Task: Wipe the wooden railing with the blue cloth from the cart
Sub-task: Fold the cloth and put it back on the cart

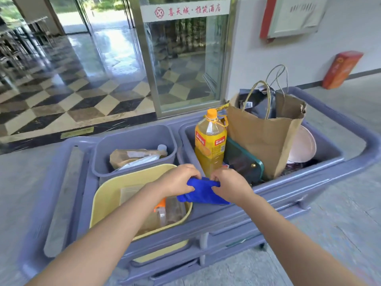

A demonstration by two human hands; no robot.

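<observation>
A bunched blue cloth (203, 192) is held just above the near rim of the grey-blue cart (288, 188), in the middle of the view. My left hand (177, 180) grips its left end, fingers curled over the top. My right hand (231, 185) pinches its right end. Both hands are close together, almost touching. No wooden railing is in view.
The cart holds a yellow tub (107, 195) at front left, a grey bin (136, 139) behind it, an orange-capped yellow bottle (210, 141), a green case (243, 159) and a brown paper bag (266, 135). A glass door (185, 58) stands beyond; a red box (342, 69) leans at the right wall.
</observation>
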